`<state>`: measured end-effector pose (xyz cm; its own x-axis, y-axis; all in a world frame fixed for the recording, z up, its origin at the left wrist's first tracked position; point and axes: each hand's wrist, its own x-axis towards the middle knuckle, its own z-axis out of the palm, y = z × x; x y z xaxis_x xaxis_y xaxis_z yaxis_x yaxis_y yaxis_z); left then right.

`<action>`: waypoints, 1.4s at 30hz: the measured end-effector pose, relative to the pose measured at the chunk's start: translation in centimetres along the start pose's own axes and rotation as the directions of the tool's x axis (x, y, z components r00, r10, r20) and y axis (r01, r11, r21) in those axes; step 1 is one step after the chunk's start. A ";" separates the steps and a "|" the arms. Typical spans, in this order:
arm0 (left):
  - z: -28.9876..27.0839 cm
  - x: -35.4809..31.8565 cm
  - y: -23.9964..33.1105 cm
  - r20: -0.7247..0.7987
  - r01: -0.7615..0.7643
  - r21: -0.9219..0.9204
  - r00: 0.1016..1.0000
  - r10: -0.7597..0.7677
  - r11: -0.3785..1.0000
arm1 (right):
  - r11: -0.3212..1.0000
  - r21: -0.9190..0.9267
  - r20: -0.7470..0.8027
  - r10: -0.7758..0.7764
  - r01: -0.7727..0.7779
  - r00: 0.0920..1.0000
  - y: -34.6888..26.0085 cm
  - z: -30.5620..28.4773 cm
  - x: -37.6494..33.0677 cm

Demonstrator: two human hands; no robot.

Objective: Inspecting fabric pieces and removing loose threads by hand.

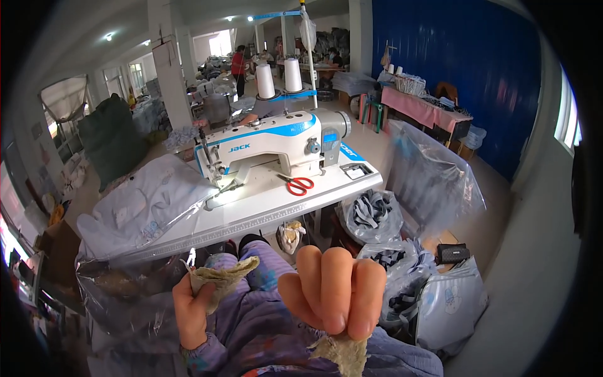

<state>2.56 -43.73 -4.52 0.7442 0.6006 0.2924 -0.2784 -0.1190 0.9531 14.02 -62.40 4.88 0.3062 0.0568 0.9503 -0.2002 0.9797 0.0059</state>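
Flatbread-like sheet (221, 283) is sitting pinched in the left hand (190, 313); the right hand (336, 292) is gripping a ragged scrap (345, 357) beneath; pinching lightly should limit crumbling.

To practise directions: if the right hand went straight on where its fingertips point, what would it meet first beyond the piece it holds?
Probably the wearer's purple clothing, below the right hand and its greenish piece; depth is unclear.

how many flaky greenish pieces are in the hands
2: a folded piece in the left hand and a ragged piece pinched in the right hand. Others could be hidden.
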 end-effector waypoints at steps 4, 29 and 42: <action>0.3 0.1 -0.1 0.006 0.012 0.017 1.000 -0.012 1.000 | 0.991 -0.049 0.078 0.127 -0.123 0.989 -0.7 -0.5 0.0; 5.1 1.5 0.5 0.033 -0.039 0.095 0.999 0.036 0.995 | 0.996 -0.078 -0.307 0.022 -0.049 0.951 -4.6 -2.5 -2.1; 5.3 2.4 0.1 0.116 -0.056 0.062 0.992 0.048 0.997 | 0.985 -0.146 -0.287 0.045 -0.091 0.957 -5.1 -2.8 -1.4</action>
<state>7.54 -46.49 -3.25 0.7952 0.4985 0.3452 -0.2813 -0.2011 0.9383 17.24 -66.89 2.64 0.5511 0.1539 0.8201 -0.0889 0.9881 -0.1257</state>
